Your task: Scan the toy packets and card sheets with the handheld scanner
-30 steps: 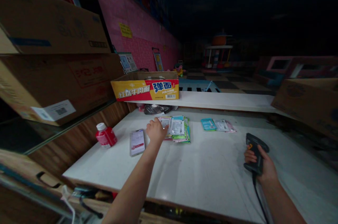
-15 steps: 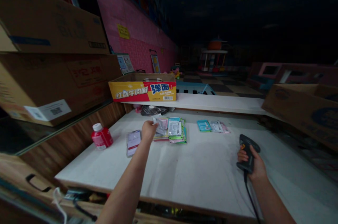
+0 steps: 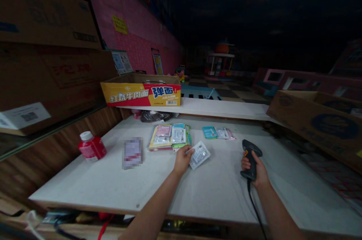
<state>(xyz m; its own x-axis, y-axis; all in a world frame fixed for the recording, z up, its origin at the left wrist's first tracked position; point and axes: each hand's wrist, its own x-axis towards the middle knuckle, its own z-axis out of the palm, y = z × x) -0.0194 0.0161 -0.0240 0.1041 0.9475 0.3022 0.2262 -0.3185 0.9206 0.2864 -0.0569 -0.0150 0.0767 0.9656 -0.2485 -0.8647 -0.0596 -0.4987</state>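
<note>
Between thumb and fingers, my left hand [image 3: 183, 160] pinches the edge of a silvery-white flat packet [image 3: 200, 154] with printing on it, held over the white table [image 3: 158, 187]. Just behind it lies a pile of flat packets [image 3: 161, 140] in pink, yellow, blue and green. Farther right, a smaller row of packets [image 3: 209, 132], blue, white and pink, rests apart from the pile. My right hand [image 3: 258, 170] is wrapped round the grip of a black handheld barcode scanner [image 3: 251, 157], its head tilted up and its cable hanging down toward the front edge.
A red bottle with a white cap [image 3: 92, 147] and a blurred-out phone [image 3: 132, 152] stand to the left. On the raised back shelf [image 3: 215, 107] sits a yellow-red noodle carton [image 3: 141, 94]. Brown boxes [image 3: 56, 70] are stacked at left; another open carton [image 3: 305, 110] is at right.
My left hand has drawn a silvery packet off the pile and brought it right and nearer to me. The scanner stays in my right hand. The view has shifted slightly right.
</note>
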